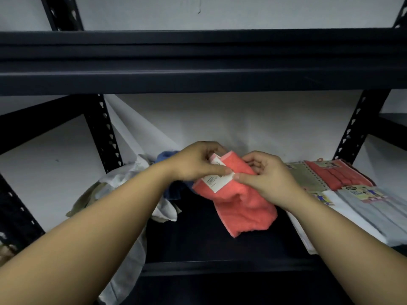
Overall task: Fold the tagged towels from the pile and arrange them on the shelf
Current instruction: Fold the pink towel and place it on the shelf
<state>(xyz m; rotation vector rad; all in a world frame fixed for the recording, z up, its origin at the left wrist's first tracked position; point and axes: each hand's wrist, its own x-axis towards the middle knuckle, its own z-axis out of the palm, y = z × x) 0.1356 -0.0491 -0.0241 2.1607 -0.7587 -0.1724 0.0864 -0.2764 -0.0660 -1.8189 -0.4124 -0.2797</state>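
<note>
We hold the towel (240,201) above the shelf (209,245): both hands, left (193,161) and right (266,175), pinch its tag (217,180); cloth hangs below, stack (352,194) lies right, nearer our right hand.

One head-worn wide-angle view looks forward and slightly down into the dark metal shelf (198,249) from close range — an upper beam at 12 o'clock, both forearms entering from 6 o'clock.
</note>
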